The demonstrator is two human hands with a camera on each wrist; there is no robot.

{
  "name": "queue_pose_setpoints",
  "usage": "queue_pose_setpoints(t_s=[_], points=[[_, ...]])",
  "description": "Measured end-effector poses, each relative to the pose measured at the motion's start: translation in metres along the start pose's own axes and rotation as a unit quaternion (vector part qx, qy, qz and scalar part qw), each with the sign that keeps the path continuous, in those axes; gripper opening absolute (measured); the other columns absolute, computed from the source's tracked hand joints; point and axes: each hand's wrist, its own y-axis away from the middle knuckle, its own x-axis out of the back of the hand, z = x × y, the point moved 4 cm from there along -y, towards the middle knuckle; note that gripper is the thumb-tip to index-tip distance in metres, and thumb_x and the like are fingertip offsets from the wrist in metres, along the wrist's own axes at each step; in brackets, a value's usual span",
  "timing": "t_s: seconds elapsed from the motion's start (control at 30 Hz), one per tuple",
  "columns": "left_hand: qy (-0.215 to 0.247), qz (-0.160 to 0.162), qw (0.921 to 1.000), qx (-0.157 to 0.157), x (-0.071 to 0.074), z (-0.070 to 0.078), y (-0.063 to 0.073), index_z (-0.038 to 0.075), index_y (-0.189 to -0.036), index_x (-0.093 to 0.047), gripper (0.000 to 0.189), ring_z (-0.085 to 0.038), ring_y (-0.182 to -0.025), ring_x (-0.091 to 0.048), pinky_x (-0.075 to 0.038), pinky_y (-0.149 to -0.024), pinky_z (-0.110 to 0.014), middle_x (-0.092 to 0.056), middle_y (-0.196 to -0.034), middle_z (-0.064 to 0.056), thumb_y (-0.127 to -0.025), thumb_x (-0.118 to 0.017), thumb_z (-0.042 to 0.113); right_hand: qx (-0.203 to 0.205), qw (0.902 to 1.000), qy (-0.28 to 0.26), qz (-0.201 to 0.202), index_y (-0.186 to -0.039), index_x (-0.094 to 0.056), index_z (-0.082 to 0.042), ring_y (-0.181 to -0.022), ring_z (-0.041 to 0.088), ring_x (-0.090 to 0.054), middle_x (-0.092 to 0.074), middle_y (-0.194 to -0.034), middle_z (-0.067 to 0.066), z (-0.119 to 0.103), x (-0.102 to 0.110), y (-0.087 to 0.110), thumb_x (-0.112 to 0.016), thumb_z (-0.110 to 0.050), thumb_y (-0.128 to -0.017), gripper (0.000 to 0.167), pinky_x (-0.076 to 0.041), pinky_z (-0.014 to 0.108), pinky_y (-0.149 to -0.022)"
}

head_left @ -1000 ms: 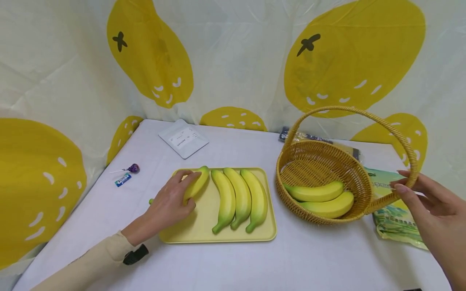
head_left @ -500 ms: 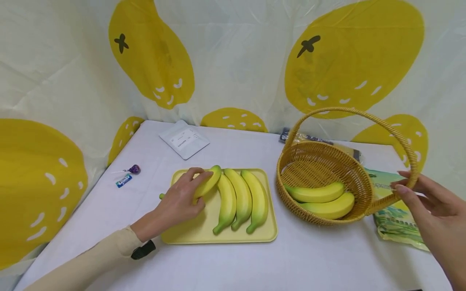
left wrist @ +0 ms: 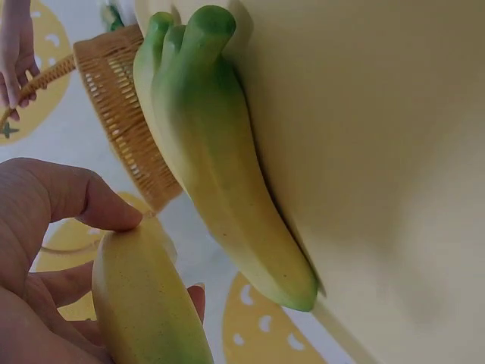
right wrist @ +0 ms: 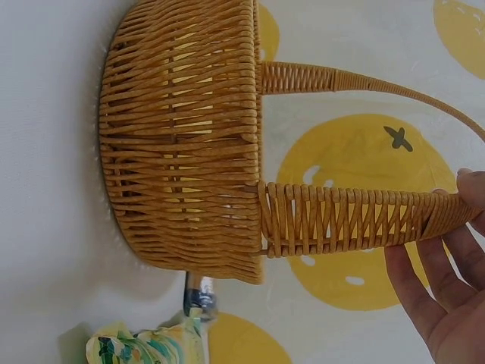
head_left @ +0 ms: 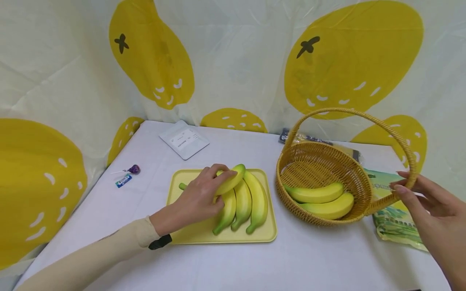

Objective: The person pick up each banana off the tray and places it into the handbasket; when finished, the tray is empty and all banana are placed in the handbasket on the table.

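Observation:
My left hand (head_left: 200, 196) grips a yellow banana (left wrist: 144, 296) between thumb and fingers, held above the yellow tray (head_left: 271, 238). Under and beside it, three more bananas (head_left: 257, 200) lie side by side on the tray's right half; the held one overlaps them in the head view. At the right, my right hand (head_left: 437, 206) pinches the handle (right wrist: 364, 220) of a woven basket (head_left: 309, 167) with thumb and fingertips. Two bananas (head_left: 329, 205) lie inside that basket, along its near side.
Behind the tray lies a pale flat pouch (head_left: 185, 139). A lollipop (head_left: 134, 169) and a small blue-green wrapped candy (head_left: 123, 180) are at the left. A green package (head_left: 397, 218) sits right of the basket, and a dark packet (head_left: 285, 134) behind it.
My left hand has lifted the banana from the tray's left side and carried it right, over the other bananas. My right hand stays on the basket handle.

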Motion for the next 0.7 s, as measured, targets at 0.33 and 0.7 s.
queue_pose_setpoints(t_s=[0.33, 0.7], points=[[-0.022, 0.002, 0.9988, -0.044, -0.005, 0.013, -0.018, 0.012, -0.143, -0.062, 0.068, -0.023, -0.096, -0.051, -0.047, -0.071, -0.03, -0.055, -0.135, -0.008, -0.077, -0.064, -0.005, -0.003, 0.9998, 0.017, -0.007, -0.139, -0.068, -0.001, -0.102, 0.0, -0.065, -0.067, -0.124, -0.01, 0.001, -0.001, 0.002, -0.066, 0.007, -0.1, 0.041, -0.043, 0.006, -0.087], [-0.02, -0.022, 0.9967, -0.075, -0.013, 0.031, -0.046, 0.014, -0.146, -0.06, 0.07, -0.024, -0.097, -0.051, -0.045, -0.071, -0.03, -0.053, -0.138, -0.008, -0.078, -0.064, -0.003, 0.002, 0.9999, 0.005, -0.014, -0.138, -0.067, 0.004, -0.102, 0.001, -0.063, -0.067, -0.119, -0.012, 0.0, -0.001, 0.0, -0.066, 0.009, -0.099, 0.039, -0.043, 0.006, -0.087]])
